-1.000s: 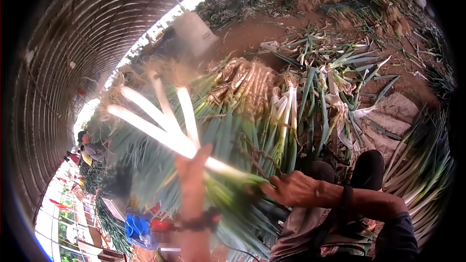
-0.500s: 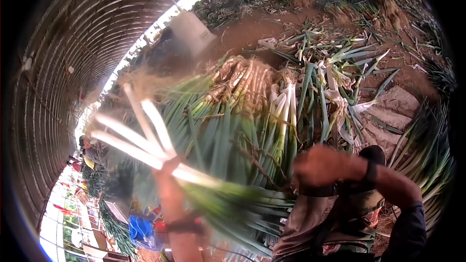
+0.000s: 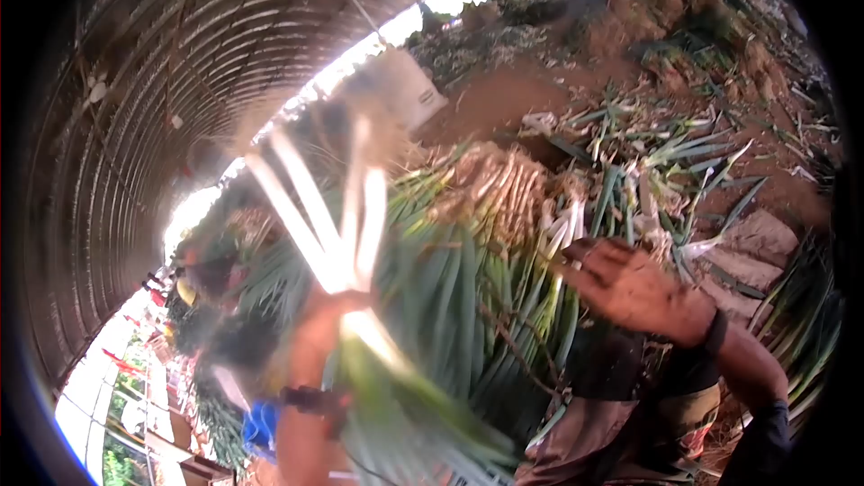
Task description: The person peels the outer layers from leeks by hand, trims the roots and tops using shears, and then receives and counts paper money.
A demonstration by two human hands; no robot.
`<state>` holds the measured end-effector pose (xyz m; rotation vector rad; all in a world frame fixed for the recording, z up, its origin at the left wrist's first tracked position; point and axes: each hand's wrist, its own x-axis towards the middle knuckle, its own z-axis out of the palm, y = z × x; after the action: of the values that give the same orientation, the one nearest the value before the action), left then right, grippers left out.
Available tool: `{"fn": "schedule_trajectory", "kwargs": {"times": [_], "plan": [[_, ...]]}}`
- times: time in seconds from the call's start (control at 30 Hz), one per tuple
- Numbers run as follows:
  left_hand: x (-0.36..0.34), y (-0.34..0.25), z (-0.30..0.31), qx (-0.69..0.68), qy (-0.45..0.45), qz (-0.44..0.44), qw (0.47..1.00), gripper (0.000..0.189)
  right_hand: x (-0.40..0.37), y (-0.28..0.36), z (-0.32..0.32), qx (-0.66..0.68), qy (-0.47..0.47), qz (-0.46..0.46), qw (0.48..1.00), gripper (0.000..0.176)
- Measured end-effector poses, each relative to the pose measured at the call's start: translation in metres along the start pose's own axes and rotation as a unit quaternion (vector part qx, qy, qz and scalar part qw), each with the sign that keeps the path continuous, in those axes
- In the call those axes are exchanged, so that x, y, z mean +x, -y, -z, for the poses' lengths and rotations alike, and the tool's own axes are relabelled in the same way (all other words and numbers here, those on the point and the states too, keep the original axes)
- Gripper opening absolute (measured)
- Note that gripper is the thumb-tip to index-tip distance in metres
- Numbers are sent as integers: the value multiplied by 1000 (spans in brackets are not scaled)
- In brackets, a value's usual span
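A bunch of several green onions (image 3: pixel 307 198) is gripped in my left hand (image 3: pixel 331 310), white stalks and blurred roots pointing up and away. Their green leaves (image 3: pixel 409 400) trail down towards my legs. My right hand (image 3: pixel 630 286) hovers at the right with its fingers stretched out and nothing seen in them. Just beyond its fingertips lie white stalks (image 3: pixel 565 223) of other green onions. Between my hands spreads a heap of green onions (image 3: pixel 495 187), with brown roots at the far end and long leaves towards me.
Trimmed leaves and scraps (image 3: pixel 670 153) litter the brown soil at the right. More green onions (image 3: pixel 805 319) lie by my right arm. A pale container (image 3: pixel 409 90) stands beyond the heap. A blue object (image 3: pixel 260 427) is at lower left, below a curved ribbed roof (image 3: pixel 135 108).
My left hand has swung the bunch more upright, its roots moving up and right. The right hand has gone from closed to outstretched fingers. The whole view has shifted slightly.
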<state>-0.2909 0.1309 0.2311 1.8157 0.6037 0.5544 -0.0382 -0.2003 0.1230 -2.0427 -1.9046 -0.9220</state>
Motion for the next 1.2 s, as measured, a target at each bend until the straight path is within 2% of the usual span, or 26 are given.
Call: {"fn": "schedule_trajectory", "kwargs": {"times": [0.1, 0.13, 0.17, 0.2, 0.23, 0.27, 0.3, 0.33, 0.4, 0.43, 0.5, 0.57, 0.63, 0.7, 0.77, 0.83, 0.9, 0.93, 0.97, 1.0, 1.03, 1.07, 1.1, 1.13, 1.17, 1.2], "plan": [[16, 6, -32, 4, 110, 41, 993, 38, 30, 12, 9, 20, -134, 66, 989, 60], [20, 10, -46, 33, 147, 65, 986, 42, 36, 19, 17, 341, -95, 30, 935, 58], [23, 16, -60, 64, 185, 89, 977, 46, 41, 21, 26, 376, -85, 45, 922, 59], [26, 29, -74, 8, 228, 71, 971, 48, 45, 23, 35, 410, -74, 59, 907, 60], [29, 39, -89, -49, 270, 56, 960, 50, 46, 20, 44, 162, -56, 121, 978, 64], [27, 42, -103, 11, 286, 27, 958, 47, 48, 17, 53, -88, -73, 190, 975, 68], [30, 49, -118, 107, 323, -17, 940, 43, 51, 14, 54, -142, -82, 215, 963, 69], [31, 51, -133, 199, 352, -67, 912, 40, 54, 8, 49, -132, -87, 227, 961, 70], [28, 45, -167, 17, 415, 70, 907, 44, 54, -5, 34, -128, -89, 241, 958, 72], [25, 41, -182, 79, 399, 105, 907, 52, 50, -14, 25, -126, -79, 244, 958, 73], [16, 24, -206, 44, 421, 97, 901, 57, 36, -27, 13, -128, -46, 242, 961, 76], [20, 33, -219, 70, 492, 81, 864, 60, 18, -36, 4, -134, -8, 236, 962, 79], [16, 42, -228, 115, 487, 54, 864, 62, 7, -39, 1, -135, 16, 231, 963, 83], [11, 46, -236, 161, 497, 66, 850, 63, 0, -44, 1, -120, -29, 242, 962, 48], [0, 46, -239, 187, 477, 38, 858, 65, -8, -41, 5, -117, 124, 218, 961, 52], [-16, 29, -236, 170, 474, 47, 863, 67, -17, -43, 8, -113, 153, 198, 962, 53], [-28, 4, -231, 106, 490, 96, 860, 68, -26, -56, 13, -111, 66, 183, 975, 47], [-17, 38, -224, 78, 523, 102, 843, 71, -31, -63, 25, -81, 12, 153, 985, 38], [-3, 71, -206, 63, 521, 55, 849, 74, -39, -74, 24, -138, -55, 146, 978, 30], [3, 75, -197, 56, 519, 20, 853, 77, -45, -87, 37, -172, -19, 129, 976, 19], [8, 91, -175, -11, 454, 8, 891, 76, -57, -103, 47, -212, -23, 113, 970, 17], [18, 96, -160, 68, 353, 43, 932, 66, -73, -120, 59, -253, -25, 101, 962, 20], [30, 100, -149, 26, 327, 40, 944, 54, -90, -138, 77, -306, 15, 84, 948, 14], [68, 150, -113, -128, 351, -7, 928, 49, -108, -152, 101, -274, 28, 54, 960, 12], [66, 128, -105, 0, 264, -117, 957, 47, -133, -163, 123, -288, 108, 2, 952, 20], [35, 69, -113, 61, 182, -25, 981, 51, -163, -179, 133, -289, 101, -28, 952, 38]]}}
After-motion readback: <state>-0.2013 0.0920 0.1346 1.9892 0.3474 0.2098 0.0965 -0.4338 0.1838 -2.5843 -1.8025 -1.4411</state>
